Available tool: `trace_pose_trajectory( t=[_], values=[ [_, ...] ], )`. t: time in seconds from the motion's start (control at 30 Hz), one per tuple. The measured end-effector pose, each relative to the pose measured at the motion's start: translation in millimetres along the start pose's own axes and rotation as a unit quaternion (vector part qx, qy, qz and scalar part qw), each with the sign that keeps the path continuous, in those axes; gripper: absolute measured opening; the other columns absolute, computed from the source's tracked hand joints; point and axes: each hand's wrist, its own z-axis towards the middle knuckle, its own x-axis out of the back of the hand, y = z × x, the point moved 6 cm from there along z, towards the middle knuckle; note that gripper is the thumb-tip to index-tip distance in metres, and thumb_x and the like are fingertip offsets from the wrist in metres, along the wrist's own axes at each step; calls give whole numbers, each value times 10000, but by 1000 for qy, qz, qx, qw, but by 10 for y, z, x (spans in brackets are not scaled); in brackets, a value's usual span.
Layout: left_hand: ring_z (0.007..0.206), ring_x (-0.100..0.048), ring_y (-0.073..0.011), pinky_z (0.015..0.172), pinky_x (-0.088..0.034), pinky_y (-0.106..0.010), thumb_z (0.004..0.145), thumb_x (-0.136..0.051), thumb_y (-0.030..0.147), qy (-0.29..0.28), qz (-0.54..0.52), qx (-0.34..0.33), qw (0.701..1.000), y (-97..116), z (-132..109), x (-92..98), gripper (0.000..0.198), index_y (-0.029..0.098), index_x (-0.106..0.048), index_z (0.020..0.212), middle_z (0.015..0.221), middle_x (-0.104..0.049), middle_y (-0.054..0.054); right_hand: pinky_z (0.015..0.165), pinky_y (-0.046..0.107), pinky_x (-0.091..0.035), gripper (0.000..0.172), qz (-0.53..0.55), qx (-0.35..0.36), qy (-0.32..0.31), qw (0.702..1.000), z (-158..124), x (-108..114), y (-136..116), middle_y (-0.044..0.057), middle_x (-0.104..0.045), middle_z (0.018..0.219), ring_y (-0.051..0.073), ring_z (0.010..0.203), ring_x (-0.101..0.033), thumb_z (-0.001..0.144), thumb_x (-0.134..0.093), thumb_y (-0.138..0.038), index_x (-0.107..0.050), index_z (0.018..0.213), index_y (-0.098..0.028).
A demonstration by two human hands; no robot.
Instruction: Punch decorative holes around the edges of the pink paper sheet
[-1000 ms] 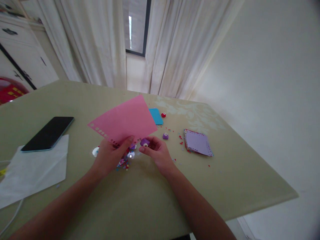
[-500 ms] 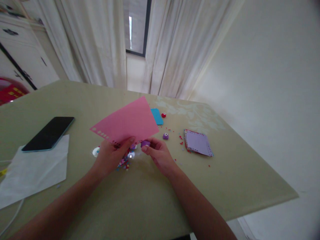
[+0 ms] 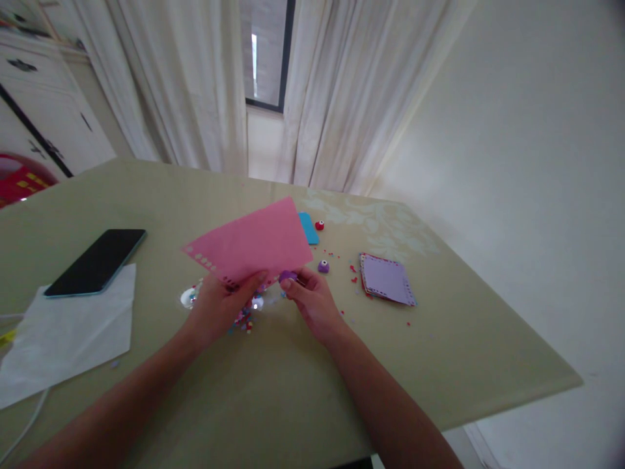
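A pink sheet of paper (image 3: 254, 238) with small holes punched along its near edge is raised over the table, tilted. My left hand (image 3: 222, 306) pinches its lower edge, thumb on top. In my right hand (image 3: 312, 303) is a small purple paper punch (image 3: 288, 277), held at the sheet's near right edge; whether the paper is inside its slot, I cannot tell. Below the sheet lies a pile of colourful punched paper bits (image 3: 243, 319), partly hidden by the sheet and my left hand. Beyond my right hand stands a second purple punch (image 3: 323, 266).
A red punch (image 3: 319, 225) sits beside a blue card (image 3: 308, 229) partly behind the pink sheet. To the right lies a stack of punched paper squares (image 3: 388, 280), lilac on top. At left, a phone (image 3: 97, 264) rests partly on a white sheet (image 3: 73, 339).
The pink sheet has shifted slightly right and tilted lower at its far edge. My right hand and the purple punch have moved slightly right along the edge.
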Motion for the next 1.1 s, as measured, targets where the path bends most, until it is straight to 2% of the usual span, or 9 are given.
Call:
trace_pose_trajectory(
  t=[0.13,0.33,0.4,0.6,0.8,0.97,1.1],
  values=[
    [502,-574,-193,486,-417,-288,901,-685,536,-16,-3,4,1000,-42,-9,-43,349,203,-730,806,588,-657,-4,661,261,-434,421,44,-8,25,999,4,35,-18,-8,-691,809,121,689,-545,602,-1012,-477,-778,838,-218],
    [713,-705,-248,643,-525,-325,902,-671,479,-15,11,-32,999,81,-5,-48,306,200,-788,943,797,-786,-44,710,292,-474,461,49,-28,27,998,-7,27,11,6,-693,817,135,702,-571,608,-1005,-521,-762,841,-205],
    [739,-713,-257,649,-530,-326,898,-662,469,-12,17,-40,999,112,-8,-45,293,208,-792,927,796,-788,-42,713,304,-475,466,32,-24,23,999,-12,16,19,7,-685,810,142,699,-563,627,-988,-548,-752,843,-208],
    [544,-617,-216,493,-455,-296,893,-657,489,-18,23,-12,1000,66,-34,-68,300,217,-765,828,613,-696,-10,622,284,-381,449,6,-6,36,999,-17,9,17,-15,-602,728,129,645,-462,647,-963,-566,-725,788,-213],
    [450,-559,-180,433,-393,-267,895,-653,501,-29,13,7,999,33,-53,-111,331,210,-716,751,514,-601,20,586,290,-321,457,0,6,57,998,-10,27,42,-20,-568,695,125,615,-396,621,-966,-568,-701,745,-216],
    [527,-593,-189,492,-434,-278,886,-680,510,-9,-4,2,1000,60,-38,-72,323,199,-734,817,609,-670,0,598,277,-358,458,20,-4,21,1000,-11,-20,19,-9,-632,724,120,622,-454,643,-960,-576,-723,781,-209],
    [476,-531,-175,472,-404,-281,863,-713,513,29,-13,14,999,76,-13,4,353,223,-642,676,524,-593,22,649,277,-438,438,-5,42,46,998,12,63,-96,15,-724,880,148,714,-562,648,-977,-478,-738,921,-233]
  ],
)
